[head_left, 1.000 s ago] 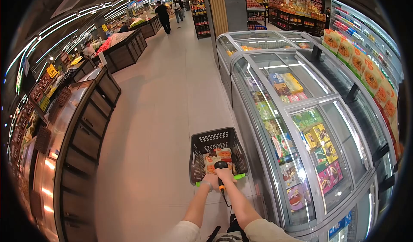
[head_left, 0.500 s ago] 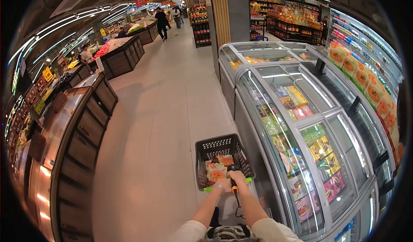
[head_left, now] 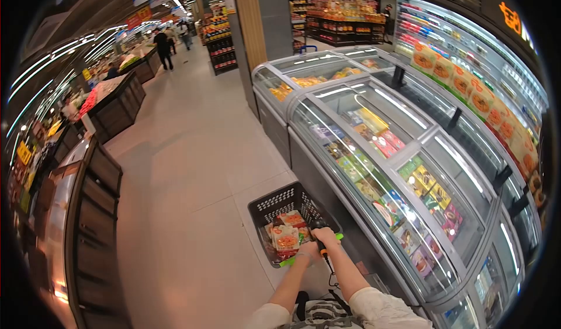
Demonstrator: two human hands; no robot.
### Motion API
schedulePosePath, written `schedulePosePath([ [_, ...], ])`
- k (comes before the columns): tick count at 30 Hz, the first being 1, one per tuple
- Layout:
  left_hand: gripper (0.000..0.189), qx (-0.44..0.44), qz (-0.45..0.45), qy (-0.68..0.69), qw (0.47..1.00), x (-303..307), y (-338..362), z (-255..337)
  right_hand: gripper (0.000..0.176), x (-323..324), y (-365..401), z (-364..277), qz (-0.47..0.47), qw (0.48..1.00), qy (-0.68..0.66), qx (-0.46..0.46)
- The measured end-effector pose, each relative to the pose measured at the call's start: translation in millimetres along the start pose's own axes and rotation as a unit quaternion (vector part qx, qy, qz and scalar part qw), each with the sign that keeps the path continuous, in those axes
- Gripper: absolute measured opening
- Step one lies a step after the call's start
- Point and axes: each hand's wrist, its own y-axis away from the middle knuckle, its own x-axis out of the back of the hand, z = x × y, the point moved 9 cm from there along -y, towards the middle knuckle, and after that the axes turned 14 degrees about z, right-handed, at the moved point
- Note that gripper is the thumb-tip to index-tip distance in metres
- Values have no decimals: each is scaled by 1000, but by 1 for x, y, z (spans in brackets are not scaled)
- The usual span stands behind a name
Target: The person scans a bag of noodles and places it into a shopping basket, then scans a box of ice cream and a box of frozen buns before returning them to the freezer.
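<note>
Basket trolley, carrying food packets, stands on the tiled floor just beside the glass-lidded freezer. Left hand is closed round its green handle, likely to steer; right hand grips a black corded device against it. Supermarket shelves stand beyond.

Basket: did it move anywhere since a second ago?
Yes. The basket has rolled forward along the freezer, and the view has swung right. The left hand stays on the green handle, the right hand keeps its black gadget there, and the packets still lie inside.
</note>
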Motion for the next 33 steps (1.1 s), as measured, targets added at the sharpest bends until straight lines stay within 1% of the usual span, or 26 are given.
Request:
schedulePosePath([
  [1,28,-14,0,4,1000,8,-2,1,52,-11,-20,-1,12,1000,-20,9],
  [2,28,-6,0,-10,1000,6,-7,-6,53,1,-6,-10,12,999,-19,23],
  [3,28,3,4,-25,1000,4,-17,-14,55,-19,-31,-11,8,997,-56,54],
  [5,31,-11,58,3,998,-2,-37,-32,59,-38,-49,-20,1,990,-91,110],
  [7,37,73,10,-35,997,14,-38,-41,62,-21,-35,-42,53,967,-116,219],
  [9,42,70,-9,-48,996,32,-41,-38,61,-14,-30,-57,105,951,-94,276],
  [11,43,84,-15,-34,996,19,-60,-63,67,-30,-42,-67,52,952,-102,283],
  [13,43,67,2,-65,996,8,-82,-86,67,-1,-15,-82,44,959,-88,265],
  [15,43,50,5,-51,997,25,-90,-78,67,-33,-54,-94,60,944,-124,298],
  [17,43,50,24,-32,998,35,-98,-89,65,-57,-80,-106,20,959,-79,271],
  [18,42,51,32,-35,998,53,-97,-82,61,-56,-78,-117,16,953,-103,284],
  [19,42,70,29,-80,994,54,-103,-93,58,-52,-78,-126,10,946,-129,298],
  [21,44,111,19,-104,988,56,-110,-107,50,-55,-78,-143,-22,934,-162,317],
  [23,46,124,11,-124,984,64,-113,-112,53,-59,-86,-155,-19,940,-125,316],
  [25,47,118,11,-142,983,80,-126,-107,63,-91,-117,-168,-16,924,-130,359],
  [26,48,113,12,-148,982,83,-129,-108,72,-77,-106,-170,-31,933,-108,342],
  [27,48,108,14,-152,982,82,-134,-114,74,-74,-106,-180,-30,920,-96,380],
  [28,49,121,7,-179,976,78,-142,-129,73,-85,-120,-190,-22,907,-104,408],
  [29,49,111,26,-175,978,85,-151,-124,72,-100,-132,-195,-22,893,-110,436],
  [30,49,110,39,-170,978,95,-153,-116,68,-85,-123,-196,-22,888,-152,434],
  [31,49,120,47,-163,978,102,-146,-116,63,-77,-118,-199,-43,889,-165,426],
  [32,43,123,42,-180,975,88,-155,-139,58,-72,-115,-201,-64,889,-177,417],
  [33,35,93,20,-183,978,89,-157,-137,52,-72,-108,-202,-98,895,-159,404],
])
